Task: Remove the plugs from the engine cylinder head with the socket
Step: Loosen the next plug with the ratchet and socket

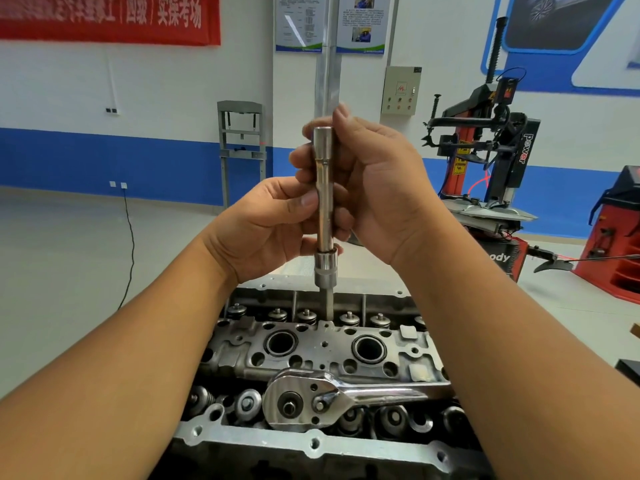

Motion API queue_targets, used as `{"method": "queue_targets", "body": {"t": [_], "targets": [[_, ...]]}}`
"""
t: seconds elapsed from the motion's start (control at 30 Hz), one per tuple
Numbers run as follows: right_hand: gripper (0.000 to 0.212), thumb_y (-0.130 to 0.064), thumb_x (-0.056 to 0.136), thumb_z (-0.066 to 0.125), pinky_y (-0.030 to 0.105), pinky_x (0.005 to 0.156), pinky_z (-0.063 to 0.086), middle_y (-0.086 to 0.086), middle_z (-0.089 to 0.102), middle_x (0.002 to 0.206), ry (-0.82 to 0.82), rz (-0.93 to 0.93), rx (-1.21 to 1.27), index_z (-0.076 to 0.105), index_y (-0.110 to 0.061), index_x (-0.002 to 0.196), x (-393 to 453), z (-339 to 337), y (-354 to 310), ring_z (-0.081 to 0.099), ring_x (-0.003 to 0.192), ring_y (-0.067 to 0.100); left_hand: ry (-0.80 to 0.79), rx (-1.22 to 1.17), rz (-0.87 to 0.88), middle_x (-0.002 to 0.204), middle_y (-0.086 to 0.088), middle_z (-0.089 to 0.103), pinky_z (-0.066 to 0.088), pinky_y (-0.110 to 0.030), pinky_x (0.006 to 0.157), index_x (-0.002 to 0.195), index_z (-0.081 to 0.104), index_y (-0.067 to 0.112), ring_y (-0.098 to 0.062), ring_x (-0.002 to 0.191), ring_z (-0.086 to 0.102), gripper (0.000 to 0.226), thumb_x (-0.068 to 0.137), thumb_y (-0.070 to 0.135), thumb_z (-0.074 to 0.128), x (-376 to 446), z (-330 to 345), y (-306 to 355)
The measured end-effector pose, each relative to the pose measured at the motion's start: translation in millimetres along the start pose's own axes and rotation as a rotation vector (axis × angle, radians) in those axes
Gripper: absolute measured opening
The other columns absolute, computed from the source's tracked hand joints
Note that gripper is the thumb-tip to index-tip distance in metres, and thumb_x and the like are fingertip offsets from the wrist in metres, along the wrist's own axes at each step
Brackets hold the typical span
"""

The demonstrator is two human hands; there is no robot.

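Note:
A long chrome socket on an extension bar (323, 188) stands upright in the air above the engine cylinder head (322, 348). My left hand (266, 226) pinches its lower shaft with thumb and fingers. My right hand (374, 188) grips the upper part, fingers curled round it. The wider coupling (326, 268) and a thin tip (327, 303) hang just above the head's far edge. Two open round plug wells (280, 342) (369, 348) show in the head's middle. A chrome ratchet wrench (332, 396) lies flat across the head's near side, head end left.
Valve springs (249, 401) line both long sides of the cylinder head. A tyre changer machine (491, 168) stands at the right, a red machine (616, 244) beyond it. A grey press frame (240, 147) stands by the blue-striped wall, and a black cable (130, 244) runs across the floor.

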State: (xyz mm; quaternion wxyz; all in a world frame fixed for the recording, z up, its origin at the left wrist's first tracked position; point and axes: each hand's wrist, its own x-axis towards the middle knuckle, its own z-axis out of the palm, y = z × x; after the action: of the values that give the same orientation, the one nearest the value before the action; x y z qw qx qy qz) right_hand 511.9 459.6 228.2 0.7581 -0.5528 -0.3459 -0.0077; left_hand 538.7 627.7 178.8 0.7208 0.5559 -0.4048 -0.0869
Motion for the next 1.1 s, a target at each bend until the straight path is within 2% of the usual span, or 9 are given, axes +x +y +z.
{"method": "queue_targets", "body": {"t": [0.1,0.23,0.37,0.5,0.63,0.73,0.87,1.0,1.1], "targets": [[0.029,-0.040,0.099,0.064,0.033,0.072,0.057,0.009,0.075,0.082,0.013,-0.012,-0.068,0.070,-0.013,0.093,0.5,0.0,0.0,0.070,0.077,0.022,0.047,0.033,0.028,0.095,-0.004,0.077,0.060,-0.037,0.084,0.103,0.080,0.015,-0.017,0.088,0.075,0.034,0.075,0.032,0.092,2.2,1.5,-1.4],[0.023,-0.032,0.095,0.072,0.033,0.066,0.056,0.009,0.074,0.080,0.008,-0.041,-0.094,0.065,-0.015,0.082,-2.0,0.5,-0.9,0.070,0.074,0.021,0.079,0.057,0.051,0.092,-0.001,0.076,0.060,-0.032,0.077,0.098,0.081,0.018,-0.015,0.086,0.074,0.035,0.071,0.036,0.094,3.5,1.4,-2.5],[0.027,-0.032,0.104,0.060,0.025,0.044,0.046,0.011,0.074,0.081,0.002,-0.022,-0.057,0.062,-0.006,0.098,-2.8,2.2,-3.1,0.062,0.060,0.018,-0.015,0.001,-0.028,0.103,-0.008,0.077,0.059,-0.041,0.088,0.113,0.077,0.014,-0.023,0.097,0.074,0.036,0.085,0.037,0.083,0.6,-2.0,-0.3],[0.031,-0.035,0.106,0.056,0.025,0.054,0.051,0.012,0.073,0.083,0.018,-0.007,-0.048,0.067,-0.007,0.099,-0.9,3.0,-2.9,0.062,0.067,0.021,-0.003,0.003,-0.019,0.099,-0.005,0.075,0.057,-0.039,0.086,0.111,0.078,0.013,-0.017,0.092,0.073,0.036,0.082,0.031,0.087,0.3,-0.5,-1.7],[0.022,-0.035,0.096,0.071,0.033,0.066,0.054,0.008,0.074,0.081,0.028,-0.044,-0.139,0.067,-0.014,0.089,-1.4,1.0,0.0,0.066,0.072,0.022,0.056,0.034,0.007,0.093,-0.001,0.075,0.058,-0.032,0.077,0.100,0.079,0.017,-0.014,0.087,0.072,0.036,0.072,0.033,0.094,2.8,3.5,-2.9],[0.023,-0.032,0.101,0.066,0.029,0.056,0.052,0.009,0.075,0.081,0.017,-0.042,-0.115,0.065,-0.011,0.091,-1.4,0.8,0.0,0.066,0.069,0.023,0.055,0.045,0.008,0.097,0.000,0.076,0.058,-0.034,0.081,0.102,0.080,0.021,-0.015,0.092,0.072,0.035,0.073,0.035,0.093,1.8,2.4,-2.1],[0.030,-0.033,0.107,0.053,0.023,0.042,0.045,0.012,0.073,0.082,0.003,-0.005,-0.041,0.066,-0.008,0.098,-1.5,0.9,-1.0,0.061,0.061,0.021,-0.037,0.073,-0.061,0.106,-0.006,0.077,0.057,-0.043,0.091,0.120,0.076,0.018,-0.024,0.101,0.072,0.041,0.081,0.025,0.087,-2.5,-2.6,-0.1],[0.034,-0.046,0.101,0.058,0.025,0.051,0.046,0.005,0.067,0.073,0.013,0.008,-0.109,0.068,-0.014,0.094,-0.9,0.5,0.2,0.058,0.059,0.017,-0.018,0.090,-0.057,0.098,-0.005,0.077,0.059,-0.041,0.086,0.116,0.076,0.015,-0.022,0.093,0.073,0.043,0.077,0.023,0.091,-1.4,-1.2,-1.9],[0.029,-0.042,0.097,0.067,0.028,0.053,0.049,0.006,0.067,0.071,0.027,-0.049,-0.154,0.061,-0.014,0.090,-0.6,-0.6,1.2,0.061,0.059,0.016,0.012,0.104,-0.040,0.094,-0.004,0.077,0.060,-0.037,0.079,0.111,0.078,0.015,-0.018,0.088,0.073,0.045,0.070,0.024,0.095,0.4,1.3,-1.3]]}}
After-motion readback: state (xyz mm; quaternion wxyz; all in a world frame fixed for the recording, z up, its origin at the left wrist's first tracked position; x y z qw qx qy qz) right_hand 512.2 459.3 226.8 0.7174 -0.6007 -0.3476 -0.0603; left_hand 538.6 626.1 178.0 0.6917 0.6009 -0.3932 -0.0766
